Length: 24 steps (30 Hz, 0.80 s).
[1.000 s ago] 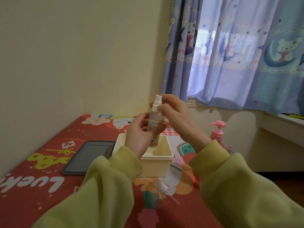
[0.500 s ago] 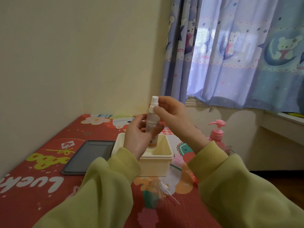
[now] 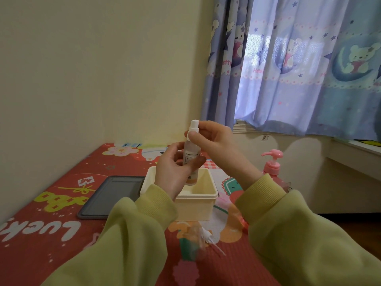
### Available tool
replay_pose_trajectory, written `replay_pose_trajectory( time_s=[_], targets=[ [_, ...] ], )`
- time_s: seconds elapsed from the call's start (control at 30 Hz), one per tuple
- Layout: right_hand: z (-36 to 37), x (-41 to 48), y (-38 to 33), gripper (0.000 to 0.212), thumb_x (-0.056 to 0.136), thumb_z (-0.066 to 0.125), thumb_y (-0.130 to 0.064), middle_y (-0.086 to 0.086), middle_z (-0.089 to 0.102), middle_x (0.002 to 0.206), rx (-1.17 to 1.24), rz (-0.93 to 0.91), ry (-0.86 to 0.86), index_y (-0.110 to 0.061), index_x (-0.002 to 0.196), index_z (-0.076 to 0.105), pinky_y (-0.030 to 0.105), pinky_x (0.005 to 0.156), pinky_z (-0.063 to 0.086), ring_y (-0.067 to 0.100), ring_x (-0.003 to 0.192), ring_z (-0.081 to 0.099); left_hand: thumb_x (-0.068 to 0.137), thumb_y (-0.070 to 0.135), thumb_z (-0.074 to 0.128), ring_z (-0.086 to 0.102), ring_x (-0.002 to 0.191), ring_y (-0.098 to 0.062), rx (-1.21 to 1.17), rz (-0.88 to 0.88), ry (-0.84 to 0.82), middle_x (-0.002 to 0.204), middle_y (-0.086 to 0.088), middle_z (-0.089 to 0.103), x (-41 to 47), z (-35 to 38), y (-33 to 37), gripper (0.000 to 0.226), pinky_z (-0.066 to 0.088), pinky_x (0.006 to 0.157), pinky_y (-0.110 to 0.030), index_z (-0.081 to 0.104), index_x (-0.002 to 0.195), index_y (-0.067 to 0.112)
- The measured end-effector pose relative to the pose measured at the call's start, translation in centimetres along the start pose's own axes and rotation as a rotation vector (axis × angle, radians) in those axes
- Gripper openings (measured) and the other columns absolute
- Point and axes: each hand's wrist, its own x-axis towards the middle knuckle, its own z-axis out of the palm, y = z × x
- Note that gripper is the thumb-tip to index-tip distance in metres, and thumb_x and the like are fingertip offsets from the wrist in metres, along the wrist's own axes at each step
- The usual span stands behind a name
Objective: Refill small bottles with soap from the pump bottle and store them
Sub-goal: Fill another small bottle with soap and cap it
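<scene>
While the left hand [image 3: 175, 172] grasps its body, the small bottle [image 3: 191, 155] stands upright above the cream box [image 3: 198, 201], long axis vertical, white cap up. Right hand [image 3: 214, 139] pinches that cap.

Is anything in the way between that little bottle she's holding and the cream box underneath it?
Nothing visible is. The small bottle is held upright by the left hand, with the right hand on its white cap, directly over the open cream box. What shows of the box's inside looks bare.
</scene>
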Motion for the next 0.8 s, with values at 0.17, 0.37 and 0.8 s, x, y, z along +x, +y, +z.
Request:
replay_pose_trajectory(
  time_s=[0.17, 0.37, 0.8],
  targets=[
    [0.8, -0.1, 0.3, 0.009, 0.084, 0.065, -0.011, 0.010, 0.071, 0.083, -0.051, -0.057, 0.118, -0.008, 0.093, 0.068, 0.029, 0.073, 0.055, 0.009, 0.075, 0.064, 0.070, 0.018, 0.077, 0.065, 0.079, -0.019, 0.012, 0.018, 0.049, 0.091, -0.004, 0.067, 0.0, 0.1, -0.3, 0.031, 0.048, 0.058, -0.022, 0.057, 0.090, 0.030],
    [2.1, 0.3, 1.1, 0.013, 0.081, 0.067, -0.017, 0.003, 0.064, 0.069, -0.167, -0.066, 0.227, -0.005, 0.085, 0.068, 0.034, 0.066, 0.052, 0.017, 0.064, 0.059, 0.075, 0.015, 0.072, 0.061, 0.068, -0.014, 0.017, 0.049, 0.091, 0.077, 0.002, 0.063, -0.2, 0.4, -0.7, 0.026, 0.050, 0.048, -0.015, 0.055, 0.087, 0.030],
    [2.4, -0.2, 2.4, 0.020, 0.084, 0.067, -0.016, 0.013, 0.071, 0.092, -0.139, 0.121, 0.022, -0.005, 0.100, 0.064, 0.029, 0.073, 0.054, 0.017, 0.079, 0.065, 0.080, 0.016, 0.069, 0.062, 0.089, -0.015, 0.257, 0.004, -0.078, 0.092, -0.002, 0.066, 0.7, -2.5, -2.4, 0.020, 0.048, 0.073, -0.020, 0.062, 0.098, 0.013]
  ],
)
